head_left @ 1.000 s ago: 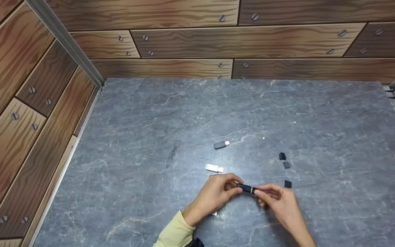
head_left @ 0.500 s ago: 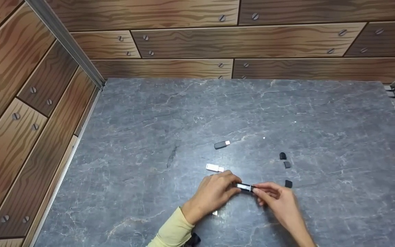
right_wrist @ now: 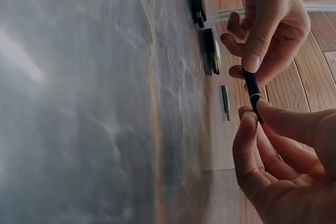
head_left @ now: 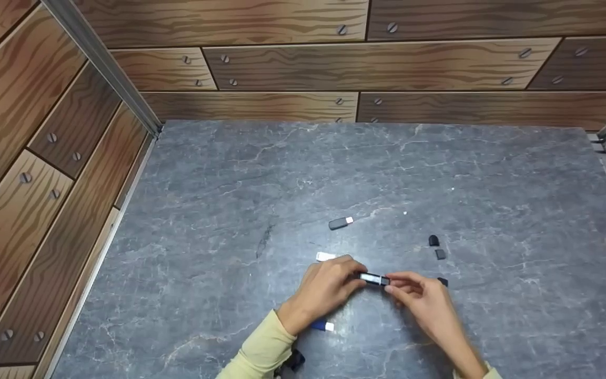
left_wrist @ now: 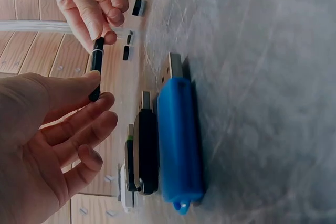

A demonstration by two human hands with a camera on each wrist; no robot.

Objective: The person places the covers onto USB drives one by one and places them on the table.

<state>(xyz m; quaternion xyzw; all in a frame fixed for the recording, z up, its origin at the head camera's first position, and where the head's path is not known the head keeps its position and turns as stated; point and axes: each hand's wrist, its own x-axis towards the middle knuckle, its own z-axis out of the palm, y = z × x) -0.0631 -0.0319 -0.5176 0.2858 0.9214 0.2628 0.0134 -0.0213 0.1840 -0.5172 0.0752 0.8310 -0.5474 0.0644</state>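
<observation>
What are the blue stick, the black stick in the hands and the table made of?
Blue stick: probably plastic or rubber, with a smooth, even-coloured body; its grey, boxy tip looks like metal.
Held stick: likely glossy plastic, black from the wrists but shining white from above.
Table: marble-like, with pale veins, maybe only printed.

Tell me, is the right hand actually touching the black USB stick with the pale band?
Touching: the right wrist view shows the right hand pinching the black USB stick at its end nearer the pale band.
</observation>
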